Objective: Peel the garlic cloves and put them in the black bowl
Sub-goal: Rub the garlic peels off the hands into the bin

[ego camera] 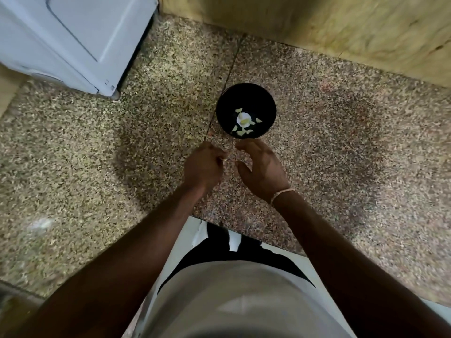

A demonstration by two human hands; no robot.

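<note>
A black bowl (pixel 246 93) stands on the speckled stone counter (pixel 341 132). Inside it lie several pale garlic cloves (pixel 243 119), clustered near the middle and front. Just in front of the bowl, my left hand (pixel 202 167) has its fingers curled and seems to pinch something small and pale at the fingertips; blur hides what it is. My right hand (pixel 262 167) hovers beside it with fingers loosely spread, its fingertips close to the bowl's near rim, and holds nothing that I can see. A thin band circles my right wrist.
A white appliance (pixel 73 40) sits at the back left of the counter. A yellowish wall (pixel 341 28) runs along the back. A seam (pixel 227 84) crosses the counter toward the bowl. The counter's front edge (pixel 244 230) lies near my body.
</note>
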